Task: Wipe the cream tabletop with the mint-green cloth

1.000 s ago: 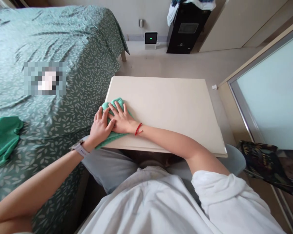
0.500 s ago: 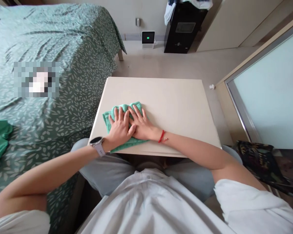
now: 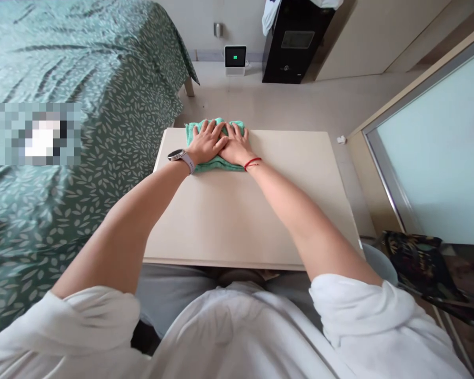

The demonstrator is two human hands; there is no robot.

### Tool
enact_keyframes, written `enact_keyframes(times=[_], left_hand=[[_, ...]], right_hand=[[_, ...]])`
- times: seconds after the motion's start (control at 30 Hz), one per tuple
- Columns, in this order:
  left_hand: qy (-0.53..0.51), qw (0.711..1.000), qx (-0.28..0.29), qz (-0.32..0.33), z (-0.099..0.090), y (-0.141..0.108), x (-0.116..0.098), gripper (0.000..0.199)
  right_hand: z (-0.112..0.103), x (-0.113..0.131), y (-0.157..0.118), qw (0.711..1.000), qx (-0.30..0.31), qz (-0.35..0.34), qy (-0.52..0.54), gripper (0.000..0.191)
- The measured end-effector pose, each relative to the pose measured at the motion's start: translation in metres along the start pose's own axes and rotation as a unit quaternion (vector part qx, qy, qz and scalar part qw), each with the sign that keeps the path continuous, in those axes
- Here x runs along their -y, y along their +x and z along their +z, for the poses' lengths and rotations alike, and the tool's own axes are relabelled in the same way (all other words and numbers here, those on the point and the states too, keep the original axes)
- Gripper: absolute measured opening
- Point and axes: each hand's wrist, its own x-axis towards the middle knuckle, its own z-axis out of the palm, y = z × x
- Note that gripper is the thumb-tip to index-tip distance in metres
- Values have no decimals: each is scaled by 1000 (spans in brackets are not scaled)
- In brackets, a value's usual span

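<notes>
A green cloth (image 3: 221, 165) lies folded at the far left edge of a cream-coloured tabletop (image 3: 237, 221). My left hand (image 3: 207, 143) rests flat on it with fingers stretched out. Beside it, my right hand (image 3: 236, 146) also presses down on the cloth, palm low and fingers spread. The left thumb overlaps the right hand. Both sets of fingertips point to the table's far edge, where the cloth reaches the rim. A watch (image 3: 177, 155) is on my left wrist and a red cord bracelet (image 3: 253, 162) on my right.
A bed with a green leaf-patterned sheet (image 3: 114, 105) stands close on the left. Beyond the table are a small screen device (image 3: 235, 59) on the floor and a black cabinet (image 3: 290, 47). A frosted glass panel (image 3: 438, 147) is at the right, above a dark patterned bag (image 3: 414, 258).
Both hands have pushed the green cloth forward, from the near left part of the table to its far edge. My arms are now stretched further out.
</notes>
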Motion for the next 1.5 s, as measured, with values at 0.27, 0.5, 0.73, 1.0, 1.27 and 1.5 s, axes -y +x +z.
enact_keyframes(times=[0.27,0.5,0.73,1.0,1.27,1.5], left_hand=[[30,999,-35,15,8,2,4,124],[-15,999,18,42,18,-52,-26,90],[-58,995,29,80,36,-158,-85,92],[-89,989,37,114,57,-239,-138,93],[-71,992,65,87,46,-165,-134,93],[-60,995,8,73,37,-41,-108,81]], right_hand=[[5,-5,5,1000,-7,4,-16,78],[15,4,-72,1000,-12,-12,5,84],[25,35,-213,999,-46,12,-11,79],[33,36,-300,999,-28,-7,-34,87],[21,4,-240,997,6,17,-74,86],[0,-49,-120,996,-9,45,-80,79]])
